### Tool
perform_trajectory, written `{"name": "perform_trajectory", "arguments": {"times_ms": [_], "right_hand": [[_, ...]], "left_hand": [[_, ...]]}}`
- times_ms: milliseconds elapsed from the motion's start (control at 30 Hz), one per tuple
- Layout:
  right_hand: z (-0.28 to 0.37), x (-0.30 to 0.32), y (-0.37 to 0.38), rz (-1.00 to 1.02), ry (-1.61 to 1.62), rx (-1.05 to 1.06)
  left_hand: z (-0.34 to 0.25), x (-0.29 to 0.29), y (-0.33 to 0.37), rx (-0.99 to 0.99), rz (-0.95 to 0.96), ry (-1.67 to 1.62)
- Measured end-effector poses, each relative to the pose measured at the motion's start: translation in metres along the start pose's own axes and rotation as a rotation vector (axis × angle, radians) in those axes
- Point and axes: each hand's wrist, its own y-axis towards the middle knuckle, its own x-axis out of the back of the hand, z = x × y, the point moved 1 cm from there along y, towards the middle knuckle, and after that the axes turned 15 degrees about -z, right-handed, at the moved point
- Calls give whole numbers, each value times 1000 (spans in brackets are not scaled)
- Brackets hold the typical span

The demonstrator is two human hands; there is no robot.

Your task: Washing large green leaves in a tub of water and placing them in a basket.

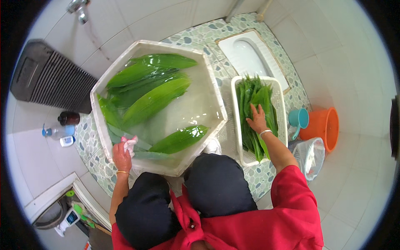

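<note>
A pebble-patterned tile floor (255, 181) carries everything. The largest thing on it is a white polygonal tub (218, 98) at centre-left, its water shallow and clear enough to show the bottom. To its right, just apart, stands a white perforated basket (235, 112), with an orange bucket (310, 127) farther right.

Long green blade-shaped leaves lie in two places: wet leaves (156, 102) spread loosely in the tub, mostly on its far and left sides, and a thick leaf stack (247, 135) running lengthwise, near to far, in the basket. A single leaf (179, 139) lies apart from the main group at the tub's near side.

The right hand (258, 121) lies on the stack with its fingers spread; flat, light pressure should square the leaves without creasing them, and aligning tips with tips would probably prevent splits.

The left hand (121, 157) is at the tub's near-left wall, its fingers pinching a bunched pink cloth (130, 144) above the submerged leaf ends. A damp cloth drawn softly along the veins, never across, would likely be kindest to such thin blades.
</note>
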Motion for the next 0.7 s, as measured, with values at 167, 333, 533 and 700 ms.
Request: {"name": "perform_trajectory", "arguments": {"times_ms": [167,333,533,700], "right_hand": [[4,9,-8,-94,55,94],[36,27,-22,-292,114,297],[86,37,-30,-187,323,444],[144,54,-7,-103,277,696]], "left_hand": [[3,4,-1,33,6,12],[-1,7,0,34,13,13],[0,10,-3,87,-5,-25],[7,12,-6,85,-27,-12]]}}
